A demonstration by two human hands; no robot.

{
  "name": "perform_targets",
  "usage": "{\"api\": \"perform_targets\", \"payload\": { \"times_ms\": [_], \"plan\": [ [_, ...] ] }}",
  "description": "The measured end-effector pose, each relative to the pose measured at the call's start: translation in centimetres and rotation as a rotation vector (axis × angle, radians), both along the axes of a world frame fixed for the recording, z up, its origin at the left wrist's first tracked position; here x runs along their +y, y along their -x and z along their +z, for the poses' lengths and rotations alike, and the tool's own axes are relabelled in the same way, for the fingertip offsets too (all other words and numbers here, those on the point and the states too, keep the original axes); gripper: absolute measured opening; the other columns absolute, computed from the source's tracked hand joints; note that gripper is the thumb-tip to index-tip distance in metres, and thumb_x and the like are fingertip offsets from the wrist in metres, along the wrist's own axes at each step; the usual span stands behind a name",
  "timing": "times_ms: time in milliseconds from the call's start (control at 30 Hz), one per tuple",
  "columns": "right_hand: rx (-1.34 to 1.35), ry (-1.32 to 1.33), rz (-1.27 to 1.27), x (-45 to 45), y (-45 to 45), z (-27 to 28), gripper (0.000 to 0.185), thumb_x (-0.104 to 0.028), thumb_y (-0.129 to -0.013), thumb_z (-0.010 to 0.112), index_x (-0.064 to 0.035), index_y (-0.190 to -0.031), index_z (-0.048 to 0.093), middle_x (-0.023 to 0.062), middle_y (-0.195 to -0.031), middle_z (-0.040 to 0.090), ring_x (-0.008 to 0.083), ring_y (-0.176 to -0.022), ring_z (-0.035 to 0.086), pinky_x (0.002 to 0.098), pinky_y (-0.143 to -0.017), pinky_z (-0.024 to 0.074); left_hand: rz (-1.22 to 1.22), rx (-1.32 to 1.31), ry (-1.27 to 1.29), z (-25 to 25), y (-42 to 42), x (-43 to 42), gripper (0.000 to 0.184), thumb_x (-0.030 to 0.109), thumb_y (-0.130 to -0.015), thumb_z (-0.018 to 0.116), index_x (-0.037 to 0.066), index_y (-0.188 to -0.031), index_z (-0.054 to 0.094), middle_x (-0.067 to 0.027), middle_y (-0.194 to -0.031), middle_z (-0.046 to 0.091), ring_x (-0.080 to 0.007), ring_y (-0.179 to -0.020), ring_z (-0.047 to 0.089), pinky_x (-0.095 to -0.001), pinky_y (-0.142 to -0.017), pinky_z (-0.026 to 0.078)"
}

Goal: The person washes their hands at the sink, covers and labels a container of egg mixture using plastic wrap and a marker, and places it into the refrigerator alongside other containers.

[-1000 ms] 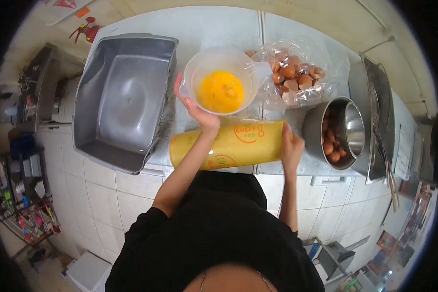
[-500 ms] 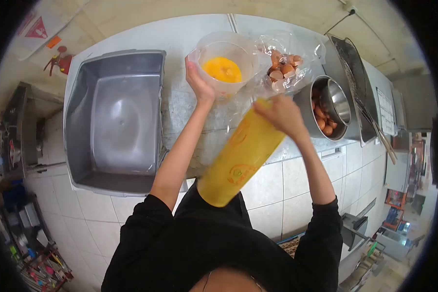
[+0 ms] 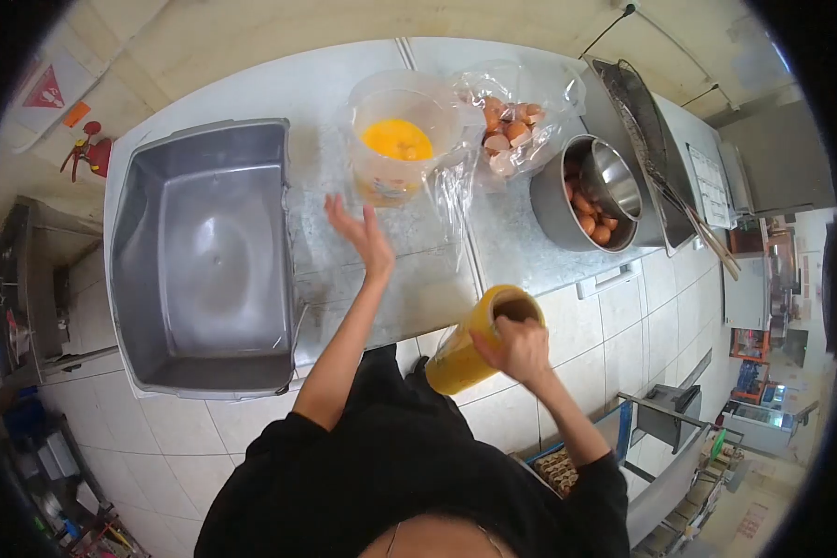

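Right hand [image 3: 519, 349] gripping one yellow roll [image 3: 462, 358], left hand [image 3: 366, 240] spread empty, near one jug [image 3: 402, 99]

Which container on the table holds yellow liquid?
The translucent plastic jug; the round grey metal pot holds brown eggs, and the rectangular grey plastic tub shows no liquid.

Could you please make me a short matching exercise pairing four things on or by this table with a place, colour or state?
1. Roll
2. Plastic container
3. Metal pot
4. Rectangular tub

A. Holds brown eggs and a metal bowl
B. Grey
C. Held by the right hand
D. Holds yellow liquid

Pairs: 1-C, 2-D, 3-A, 4-B
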State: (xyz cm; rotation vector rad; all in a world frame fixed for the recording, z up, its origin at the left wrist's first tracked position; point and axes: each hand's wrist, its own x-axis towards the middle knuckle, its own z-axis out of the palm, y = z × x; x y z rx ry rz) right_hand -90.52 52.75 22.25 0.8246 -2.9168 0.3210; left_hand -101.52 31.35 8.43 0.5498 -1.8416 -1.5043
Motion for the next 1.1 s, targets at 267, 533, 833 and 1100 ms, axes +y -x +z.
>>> {"api": "perform_targets", "payload": {
  "times_ms": [267, 533, 833, 1100],
  "plan": [
    [0.216, 0.040, -0.175, 3.8, -1.3, 5.3, 0.039, -0.027, -0.063, 0.069, -0.0104, -0.046, 0.037, 0.0047, -0.042, 0.042, 0.0209, -0.034, 0.041, 0.0298, -0.039, 0.0315, -0.067, 0.409, 0.263, 12.1, 3.0, 1.3, 0.107, 0.046, -0.060, 0.069, 0.003, -0.130, 0.000, -0.0210, -0.134, -0.005, -0.0346, -0.125, 0.000, -0.0501, -0.099, 0.008],
    [0.574, 0.104, -0.223, 4.0, 2.3, 17.5, 0.035, -0.017, -0.056, 0.074, -0.0077, -0.048, 0.041, 0.0028, -0.044, 0.039, 0.0168, -0.036, 0.034, 0.0260, -0.038, 0.0276, -0.061, 0.045, 0.433, 3.9, 2.7, 2.1, 0.115, 0.040, -0.056, 0.074, -0.003, -0.128, -0.004, -0.0242, -0.134, -0.005, -0.0353, -0.125, -0.003, -0.0511, -0.099, 0.005],
    [0.818, 0.247, 0.038, 4.3, 11.4, 16.6, 0.028, -0.017, -0.055, 0.075, -0.0056, -0.053, 0.049, 0.0033, -0.047, 0.045, 0.0149, -0.040, 0.039, 0.0229, -0.040, 0.0330, -0.031, 0.159, 0.311, 11.5, 3.1, 2.2, 0.126, 0.033, -0.049, 0.080, 0.000, -0.127, -0.013, -0.0231, -0.133, 0.000, -0.0339, -0.125, -0.001, -0.0469, -0.101, 0.005],
    [0.860, 0.430, 0.084, 6.2, 15.0, 10.7, 0.031, -0.025, -0.056, 0.073, -0.0115, -0.052, 0.045, -0.0015, -0.048, 0.044, 0.0137, -0.041, 0.043, 0.0262, -0.041, 0.0349, -0.026, 0.240, 0.242, 2.5, 5.2, 2.6, 0.078, 0.039, -0.079, 0.049, -0.006, -0.128, 0.007, -0.0229, -0.130, 0.018, -0.0320, -0.120, 0.022, -0.0388, -0.101, 0.017]
  ]
}}
